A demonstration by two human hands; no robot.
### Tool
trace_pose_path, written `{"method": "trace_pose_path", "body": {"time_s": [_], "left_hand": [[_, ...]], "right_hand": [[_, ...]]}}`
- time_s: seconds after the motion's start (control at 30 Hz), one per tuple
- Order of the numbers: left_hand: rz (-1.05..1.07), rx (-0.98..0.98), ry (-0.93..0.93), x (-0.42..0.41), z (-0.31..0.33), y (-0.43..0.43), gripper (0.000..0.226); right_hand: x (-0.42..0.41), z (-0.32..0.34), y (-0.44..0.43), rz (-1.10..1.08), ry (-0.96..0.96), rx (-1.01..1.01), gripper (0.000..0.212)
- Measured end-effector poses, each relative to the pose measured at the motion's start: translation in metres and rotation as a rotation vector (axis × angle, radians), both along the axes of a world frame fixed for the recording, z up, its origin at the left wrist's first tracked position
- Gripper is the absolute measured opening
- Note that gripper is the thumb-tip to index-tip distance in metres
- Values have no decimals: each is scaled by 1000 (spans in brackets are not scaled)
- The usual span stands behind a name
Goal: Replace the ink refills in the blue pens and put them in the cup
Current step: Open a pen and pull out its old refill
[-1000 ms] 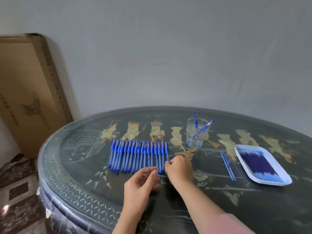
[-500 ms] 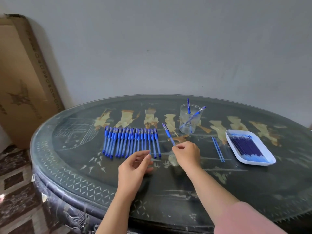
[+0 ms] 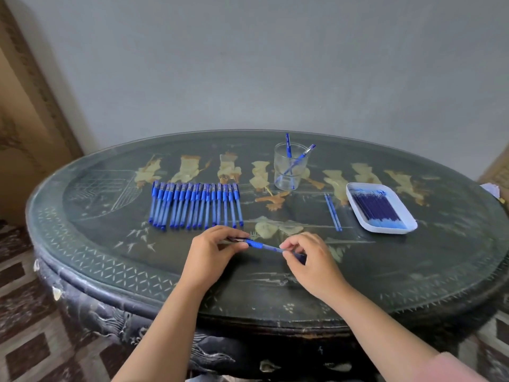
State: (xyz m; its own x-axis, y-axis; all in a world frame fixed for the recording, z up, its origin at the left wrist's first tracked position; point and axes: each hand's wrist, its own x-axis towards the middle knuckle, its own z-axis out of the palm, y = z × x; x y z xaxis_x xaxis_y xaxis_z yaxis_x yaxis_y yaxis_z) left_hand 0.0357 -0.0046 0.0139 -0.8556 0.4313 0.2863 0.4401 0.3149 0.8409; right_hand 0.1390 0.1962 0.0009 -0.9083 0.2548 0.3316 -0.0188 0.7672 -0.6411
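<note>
Both of my hands hold one blue pen (image 3: 261,246) level above the near part of the table. My left hand (image 3: 217,249) pinches its tip end and my right hand (image 3: 308,257) pinches its cap end. A row of several blue pens (image 3: 197,205) lies side by side behind my left hand. A clear glass cup (image 3: 290,168) stands further back with two blue pens in it. At the right a white tray (image 3: 358,213) holds several dark blue refills (image 3: 376,206). Two loose refills (image 3: 333,212) lie just left of the tray.
The dark oval table (image 3: 413,266) has a glass top with painted figures. A flat cardboard box (image 3: 24,128) leans against the wall at the left. Patterned floor tiles show below the table's left edge.
My right hand has brought a pen from the right end of the row down in front of me. My left hand has taken hold of its other end. The camera has tilted down.
</note>
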Motion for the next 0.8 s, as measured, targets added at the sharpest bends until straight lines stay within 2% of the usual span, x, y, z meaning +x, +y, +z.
{"method": "trace_pose_path", "body": {"time_s": [0.07,0.17,0.27,0.43,0.63,0.8], "left_hand": [[-11,-12,8,0,-1,1,19],[-26,-1,6,2,-1,2,20],[-46,-53,49,3,-3,4,22],[-88,-211,144,5,-6,5,25],[-94,-254,129,2,-7,9,13],[-147,-292,143,0,-6,8,16]], "right_hand": [[-1,0,-7,-12,21,50,12],[-6,0,-24,-13,36,185,38],[-11,-7,-26,-11,141,328,33],[-11,-12,-17,-19,115,273,30],[-16,-14,-22,-65,142,293,28],[-14,-12,-23,-60,140,323,26]]}}
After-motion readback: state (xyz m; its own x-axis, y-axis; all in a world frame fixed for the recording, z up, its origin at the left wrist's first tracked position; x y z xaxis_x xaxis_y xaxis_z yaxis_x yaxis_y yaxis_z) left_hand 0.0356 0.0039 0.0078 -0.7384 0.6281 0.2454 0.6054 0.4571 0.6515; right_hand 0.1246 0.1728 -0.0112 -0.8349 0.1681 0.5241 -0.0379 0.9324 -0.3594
